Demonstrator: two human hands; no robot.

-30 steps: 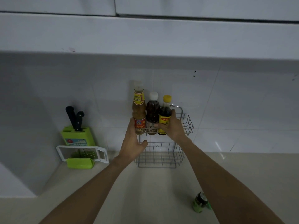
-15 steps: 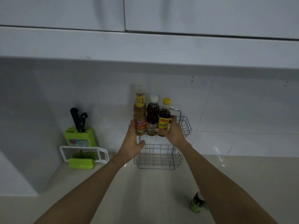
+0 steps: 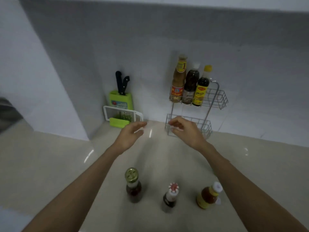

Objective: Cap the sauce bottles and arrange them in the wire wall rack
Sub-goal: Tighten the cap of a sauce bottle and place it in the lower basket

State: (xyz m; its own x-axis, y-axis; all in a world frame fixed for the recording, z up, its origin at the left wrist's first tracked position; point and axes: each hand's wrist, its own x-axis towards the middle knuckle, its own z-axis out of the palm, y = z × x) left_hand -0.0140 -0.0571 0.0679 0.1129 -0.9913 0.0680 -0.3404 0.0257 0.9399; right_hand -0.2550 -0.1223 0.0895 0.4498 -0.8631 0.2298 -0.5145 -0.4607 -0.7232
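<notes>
Both hands hang empty above the counter (image 3: 50,164) as I watch through the head camera: my left hand (image 3: 131,133) is spread loosely, fingers reaching toward the wall, and my right hand (image 3: 184,129) is half curled with the fingers apart, holding nothing, just in front of the lower basket of the wire rack (image 3: 215,99). Neither hand touches a bottle or the rack. Behind the right hand the rack stands against the tiled wall with two baskets, one above the other. Its upper basket holds three bottles side by side at its left end, all upright with necks pointing up: a tall brown sauce bottle (image 3: 178,81) on the left, a dark bottle with a white cap (image 3: 191,84) in the middle and a dark bottle with a yellow cap (image 3: 201,86) on the right, each touching the next. I see nothing in the lower basket. Nearer to me, between my forearms, three more bottles stand upright and well apart on the counter: a gold-capped bottle (image 3: 133,186) on the left, a red-and-white-capped bottle (image 3: 170,196) in the middle and a yellow-labelled bottle (image 3: 209,195) on the right, whose white cap looks flipped open, though blur leaves me unsure. Off to the left of the rack sit a green knife block (image 3: 122,100) with two black handles and a white grater (image 3: 122,115).
</notes>
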